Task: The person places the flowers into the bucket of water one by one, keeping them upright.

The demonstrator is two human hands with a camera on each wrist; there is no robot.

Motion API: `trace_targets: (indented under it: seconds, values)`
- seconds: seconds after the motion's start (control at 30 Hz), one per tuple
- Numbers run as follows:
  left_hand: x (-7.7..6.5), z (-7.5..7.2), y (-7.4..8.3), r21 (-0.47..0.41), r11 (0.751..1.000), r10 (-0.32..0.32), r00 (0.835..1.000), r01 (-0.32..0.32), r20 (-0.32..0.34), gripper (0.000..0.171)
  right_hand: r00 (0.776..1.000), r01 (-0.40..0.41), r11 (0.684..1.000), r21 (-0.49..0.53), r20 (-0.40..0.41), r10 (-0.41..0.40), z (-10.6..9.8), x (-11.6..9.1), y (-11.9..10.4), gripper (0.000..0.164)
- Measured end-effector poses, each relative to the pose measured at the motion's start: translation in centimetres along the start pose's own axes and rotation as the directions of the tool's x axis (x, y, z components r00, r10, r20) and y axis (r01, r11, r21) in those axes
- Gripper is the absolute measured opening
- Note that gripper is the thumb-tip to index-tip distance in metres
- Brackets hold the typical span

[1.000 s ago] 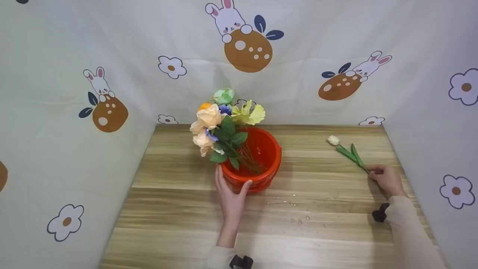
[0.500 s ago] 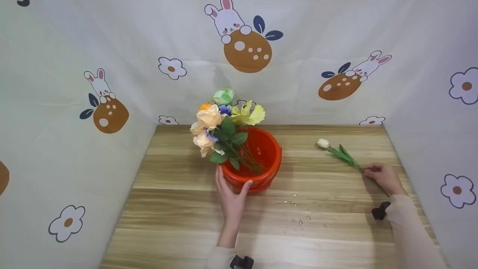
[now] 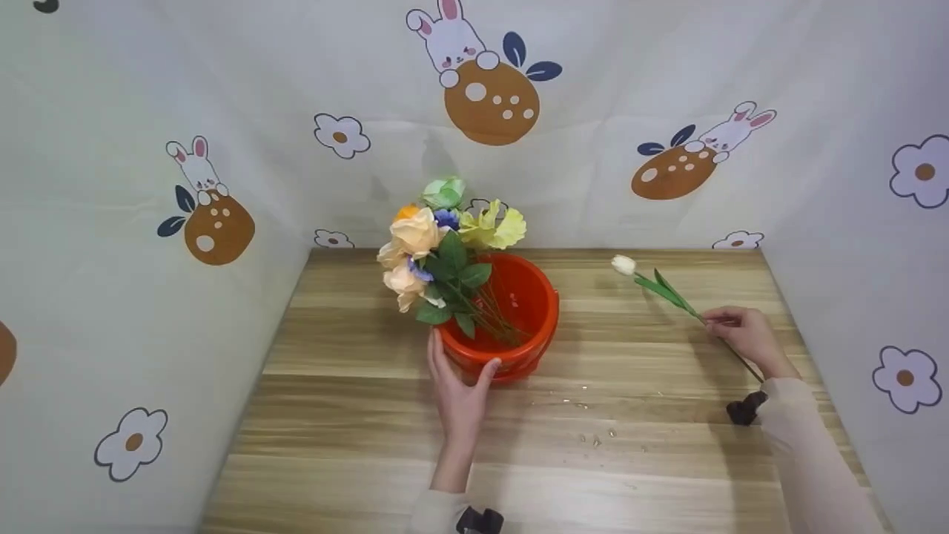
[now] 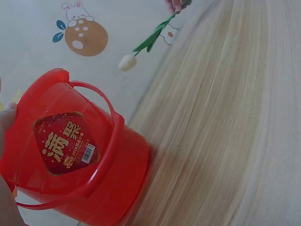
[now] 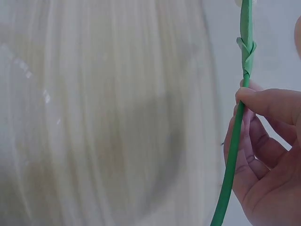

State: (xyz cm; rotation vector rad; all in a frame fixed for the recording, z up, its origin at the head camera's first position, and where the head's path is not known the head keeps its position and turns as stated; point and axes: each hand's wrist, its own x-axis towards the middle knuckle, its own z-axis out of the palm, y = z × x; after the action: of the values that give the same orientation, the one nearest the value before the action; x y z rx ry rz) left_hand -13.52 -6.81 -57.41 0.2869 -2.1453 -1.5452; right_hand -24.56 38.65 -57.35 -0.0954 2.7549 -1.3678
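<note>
A red plastic bucket [image 3: 545, 326] stands on the wooden table, with a label and handle visible in the left wrist view. My left hand [image 3: 458, 393] holds its near side, fingers along the left wall and thumb against the front below the rim. Artificial flowers, with peach roses [image 3: 415, 231], a yellow bloom [image 3: 498, 227] and a green bloom [image 3: 445, 191], lean to the left in the bucket. At the right, my right hand [image 3: 750, 340] pinches the green stem [image 5: 229, 174] of a white tulip [image 3: 623, 265] between thumb and fingers. The tulip is held above the table, its head pointing towards the back left.
Small clear drops or beads [image 3: 596, 440] lie on the wooden table [image 3: 334, 445] in front of the bucket. A patterned cloth [image 3: 593, 185] with rabbits and flowers encloses the table at the back and both sides.
My right hand has lifted the tulip and carried it left and slightly away from me; its lower stem now shows below the hand. The left hand and bucket have stayed in place.
</note>
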Motion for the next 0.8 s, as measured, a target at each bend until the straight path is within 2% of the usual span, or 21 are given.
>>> trace_targets:
  seconds: [0.2, 0.33, 0.5, 0.6, 0.7, 0.8]
  values:
    - [0.0, 0.0, -0.2, 0.014, 1.000, 0.008, 1.000, -0.008, -0.003, 0.107, 1.000, 0.031, 1.000, 0.001, -0.002, -0.031, 0.5, 0.6, -2.7, 0.025]
    - [0.0, 0.0, -0.3, 0.013, 1.000, 0.008, 1.000, -0.008, 0.000, 0.107, 0.996, 0.084, 0.996, 0.004, -0.010, -0.084, 1.1, 1.1, -4.9, 0.024]
    - [0.0, -0.1, -0.2, 0.001, 1.000, 0.001, 1.000, -0.001, 0.006, 0.107, 0.987, 0.161, 0.984, 0.074, -0.015, -0.160, 2.0, 1.3, -9.3, 0.021]
    - [0.0, -0.1, -0.1, 0.002, 1.000, -0.001, 1.000, 0.001, 0.005, 0.107, 0.986, 0.167, 0.982, 0.092, -0.001, -0.168, 2.5, 1.8, -11.5, 0.022]
    - [0.0, 0.0, -0.1, 0.004, 1.000, 0.000, 1.000, 0.000, 0.004, 0.107, 0.983, 0.181, 0.974, 0.139, 0.009, -0.184, 3.3, 2.7, -12.9, 0.024]
    - [0.1, 0.0, -0.1, 0.000, 1.000, -0.001, 1.000, 0.001, 0.005, 0.107, 0.972, 0.228, 0.954, 0.196, 0.012, -0.235, 4.3, 3.5, -14.9, 0.023]
